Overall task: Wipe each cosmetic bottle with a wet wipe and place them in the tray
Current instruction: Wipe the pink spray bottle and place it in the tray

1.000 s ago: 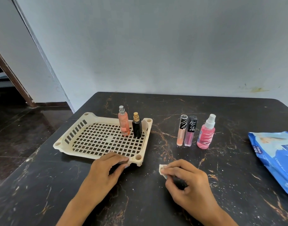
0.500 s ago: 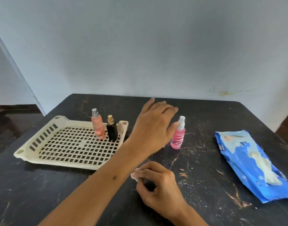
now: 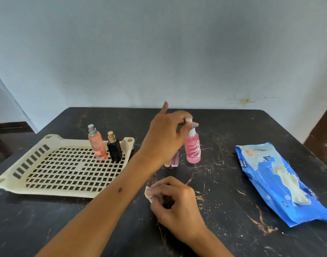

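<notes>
Here a dark marbled counter [image 3: 233,201] fills the lower frame under a pale blue wall [image 3: 159,52]. At left, the cream tray [image 3: 53,190] holds a peach bottle [image 3: 97,145] and a black bottle [image 3: 114,150], upright. At centre, the left hand [image 3: 164,138] pinches the pink spray bottle [image 3: 192,151] at its top. Below, the right hand [image 3: 175,204] grips a wet wipe [image 3: 148,194]. At right lies a blue wipes pack [image 3: 281,184].

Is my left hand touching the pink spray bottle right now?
Touching. The head view shows the left hand pinching the white cap of the pink spray bottle between its fingertips.
</notes>
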